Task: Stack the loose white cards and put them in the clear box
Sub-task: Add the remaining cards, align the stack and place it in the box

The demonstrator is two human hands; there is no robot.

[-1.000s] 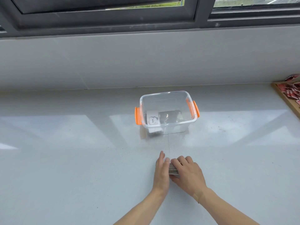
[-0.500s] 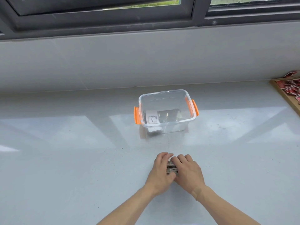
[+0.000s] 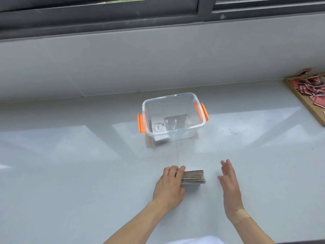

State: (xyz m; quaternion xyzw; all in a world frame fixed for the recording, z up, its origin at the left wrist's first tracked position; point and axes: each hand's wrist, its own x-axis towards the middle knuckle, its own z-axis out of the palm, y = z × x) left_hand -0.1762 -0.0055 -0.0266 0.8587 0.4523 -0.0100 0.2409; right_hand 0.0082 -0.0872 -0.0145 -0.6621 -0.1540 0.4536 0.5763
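A stack of cards (image 3: pixel 194 177) stands on edge on the pale counter, its striped edges facing up. My left hand (image 3: pixel 169 184) grips the stack's left end, fingers curled over the top. My right hand (image 3: pixel 229 180) hovers open a short way to the right of the stack, apart from it. The clear box (image 3: pixel 173 117) with orange latches sits farther back, lid off. Inside it lies a white card (image 3: pixel 158 126) printed "love" beside a clear wrapped packet.
A wooden tray (image 3: pixel 304 101) with several red-and-white packets lies at the far right edge. A grey wall and dark window frame rise behind the box. A white garment edge shows at the bottom of the view.
My right hand has let go of the stack and moved right, fingers spread. My left hand stays on the stack's left end.
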